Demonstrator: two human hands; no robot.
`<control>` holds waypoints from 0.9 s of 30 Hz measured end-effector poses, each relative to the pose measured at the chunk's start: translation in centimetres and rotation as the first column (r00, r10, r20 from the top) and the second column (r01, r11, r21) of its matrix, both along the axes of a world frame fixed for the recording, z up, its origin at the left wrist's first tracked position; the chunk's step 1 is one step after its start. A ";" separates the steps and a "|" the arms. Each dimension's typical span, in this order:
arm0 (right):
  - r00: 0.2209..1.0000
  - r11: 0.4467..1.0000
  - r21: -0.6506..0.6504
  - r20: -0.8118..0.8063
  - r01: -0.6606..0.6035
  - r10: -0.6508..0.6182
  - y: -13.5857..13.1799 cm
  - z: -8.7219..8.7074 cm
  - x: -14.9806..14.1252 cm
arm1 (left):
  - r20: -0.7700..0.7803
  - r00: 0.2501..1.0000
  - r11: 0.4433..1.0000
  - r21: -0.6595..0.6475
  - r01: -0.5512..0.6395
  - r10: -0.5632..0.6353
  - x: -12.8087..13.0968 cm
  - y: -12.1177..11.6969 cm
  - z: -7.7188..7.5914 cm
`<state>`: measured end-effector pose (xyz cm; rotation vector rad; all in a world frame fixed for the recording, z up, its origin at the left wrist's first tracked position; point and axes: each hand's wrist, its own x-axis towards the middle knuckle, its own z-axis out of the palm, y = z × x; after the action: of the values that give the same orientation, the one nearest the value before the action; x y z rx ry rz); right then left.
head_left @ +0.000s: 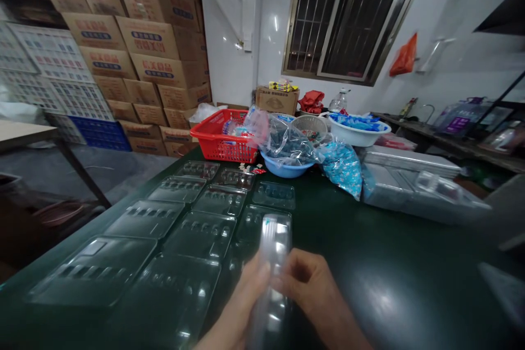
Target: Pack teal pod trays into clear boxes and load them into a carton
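Note:
Both my hands meet low in the middle of the view, over a dark green table (pixel 394 262). My left hand (pixel 241 306) and my right hand (pixel 315 290) each have their fingers closed on a stack of clear plastic blister trays (pixel 274 251) held on edge between them. The stack is blurred by motion. Several more clear blister trays (pixel 172 229) lie flat in rows on the table, to the left of and beyond my hands.
At the far end stand a red basket (pixel 217 139), a blue bowl (pixel 285 168) under plastic bags of small blue items (pixel 342 167), and a white basin (pixel 356 132). Stacked clear trays (pixel 410 186) lie at the right. Cardboard boxes (pixel 143 49) are piled at the back left.

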<state>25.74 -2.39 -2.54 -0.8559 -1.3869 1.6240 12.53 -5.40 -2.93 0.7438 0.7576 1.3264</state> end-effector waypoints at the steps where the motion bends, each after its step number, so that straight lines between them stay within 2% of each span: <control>1: 1.000 1.000 0.001 0.002 -0.001 0.001 0.0 0.0 -0.1 | 0.010 1.000 0.999 -0.035 -0.003 0.004 -0.1 -0.2 -0.2; 5: 0.999 1.000 -0.019 -0.048 -0.025 0.024 0.1 -0.3 -0.5 | 0.033 0.999 0.985 -0.174 -0.019 0.025 -0.3 -0.8 -0.9; 8: 0.996 0.999 -0.022 -0.084 -0.035 0.033 0.2 -0.4 -0.7 | 0.010 0.998 0.979 -0.197 -0.053 0.056 -0.2 -1.0 -0.9; 11: 0.998 0.999 -0.043 -0.064 -0.018 0.015 0.1 -0.1 -0.6 | -0.058 0.992 0.988 -0.106 -0.114 0.109 0.3 -0.9 -0.6; 14: 1.000 0.999 -0.044 -0.019 0.006 -0.007 -0.5 0.7 -0.5 | -0.191 0.958 0.977 0.025 -0.213 0.214 0.8 -0.6 -0.1; 16: 0.998 0.999 0.027 0.049 0.044 -0.045 -1.2 1.1 -0.6 | -0.293 0.915 0.961 0.106 -0.257 0.277 0.9 -0.4 0.1; 18: 0.989 0.990 0.121 0.126 0.067 -0.082 -1.8 1.6 -0.7 | -0.330 0.904 0.962 0.139 -0.236 0.270 0.9 -0.4 0.2; 20: 0.980 0.986 0.152 0.177 0.063 -0.090 -2.3 2.3 -0.4 | -0.273 0.940 0.979 0.054 -0.195 0.203 0.6 -0.4 0.2; 22: 0.969 0.983 0.162 0.214 0.090 -0.124 -2.1 3.2 0.6 | -0.183 0.970 0.980 -0.093 -0.177 0.157 0.1 -0.3 0.0; 24: 0.928 0.951 0.252 0.278 0.179 -0.248 -1.1 4.1 2.6 | -0.138 0.976 0.964 -0.184 -0.193 0.169 -0.7 0.0 -0.2; 25: 0.886 0.916 0.336 0.326 0.218 -0.331 -0.2 4.3 3.7 | -0.133 0.974 0.958 -0.200 -0.207 0.183 -1.1 0.2 -0.2; 27: 0.736 0.808 0.542 0.446 0.231 -0.510 2.3 3.8 6.0 | -0.129 0.969 0.948 -0.215 -0.235 0.211 -1.9 0.6 -0.2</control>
<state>31.74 -0.04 1.23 -1.3016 -1.7561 0.6732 10.63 -4.77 -3.10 0.5571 1.0852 1.3812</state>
